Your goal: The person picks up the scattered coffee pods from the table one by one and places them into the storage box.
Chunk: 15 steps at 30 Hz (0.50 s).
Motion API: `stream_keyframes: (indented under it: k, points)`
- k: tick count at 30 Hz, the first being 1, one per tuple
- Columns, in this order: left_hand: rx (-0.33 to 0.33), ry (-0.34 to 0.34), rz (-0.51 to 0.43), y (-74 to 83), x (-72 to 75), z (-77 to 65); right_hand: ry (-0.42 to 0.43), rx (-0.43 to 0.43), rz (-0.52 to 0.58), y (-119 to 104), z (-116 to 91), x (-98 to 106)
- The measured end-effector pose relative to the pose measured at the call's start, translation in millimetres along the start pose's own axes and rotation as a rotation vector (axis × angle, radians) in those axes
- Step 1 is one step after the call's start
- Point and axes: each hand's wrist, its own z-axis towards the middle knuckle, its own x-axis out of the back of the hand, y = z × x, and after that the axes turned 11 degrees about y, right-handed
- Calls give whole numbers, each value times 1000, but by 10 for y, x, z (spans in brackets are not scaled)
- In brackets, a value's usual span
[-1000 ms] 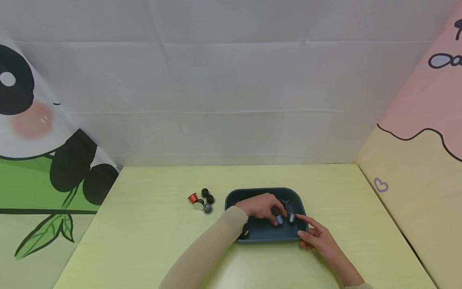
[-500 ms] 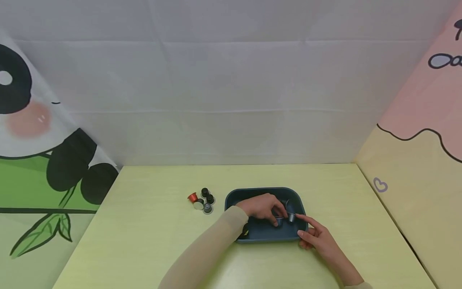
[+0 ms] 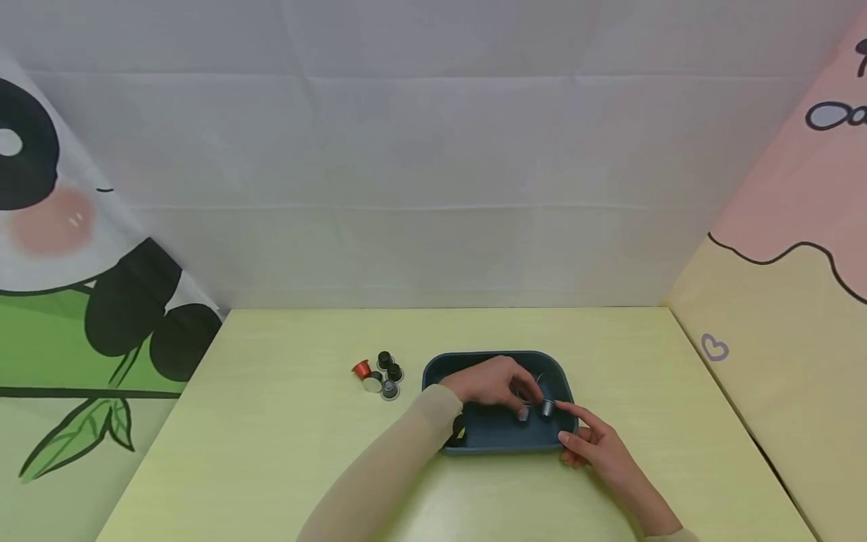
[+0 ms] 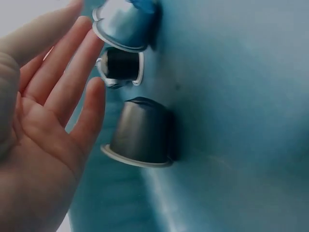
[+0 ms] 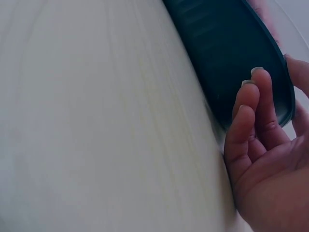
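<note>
My left hand (image 3: 497, 382) reaches into a dark blue tray (image 3: 500, 438), its thumb and fingertips pinching a small pale-blue coffee capsule (image 3: 524, 416) close over the floor. Just right of it a silver coffee capsule (image 3: 547, 409) stands rim up. The left wrist view has a silver-blue capsule (image 4: 126, 26) at the fingertips, with a dark grey capsule (image 4: 140, 133) and a black one (image 4: 123, 64) beyond. My right hand (image 3: 597, 443) grips the tray's right end, index finger and thumb at the rim; in the right wrist view the other fingers (image 5: 240, 125) curl against its outside.
A red capsule (image 3: 362, 369) lies in a cluster with several dark ones (image 3: 394, 373) on the table (image 3: 271, 452), left of the tray. Something black and yellow (image 3: 458, 431) shows in the tray beside my left sleeve (image 3: 393, 467). White cloth (image 3: 433, 188) stands behind.
My left hand has risen slightly, and its thumb has shifted right, covering more of the pale-blue capsule. The right hand and the tray have stayed put.
</note>
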Motion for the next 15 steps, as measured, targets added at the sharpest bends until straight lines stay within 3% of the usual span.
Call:
stream_keyframes:
  k: [7, 15]
  points:
    - [19, 52, -95, 114, 111, -64, -1, -27, 6, 5, -8, 4]
    - [-22, 137, -182, 275, 296, -174, 0, -31, 7, -2, -3, 5]
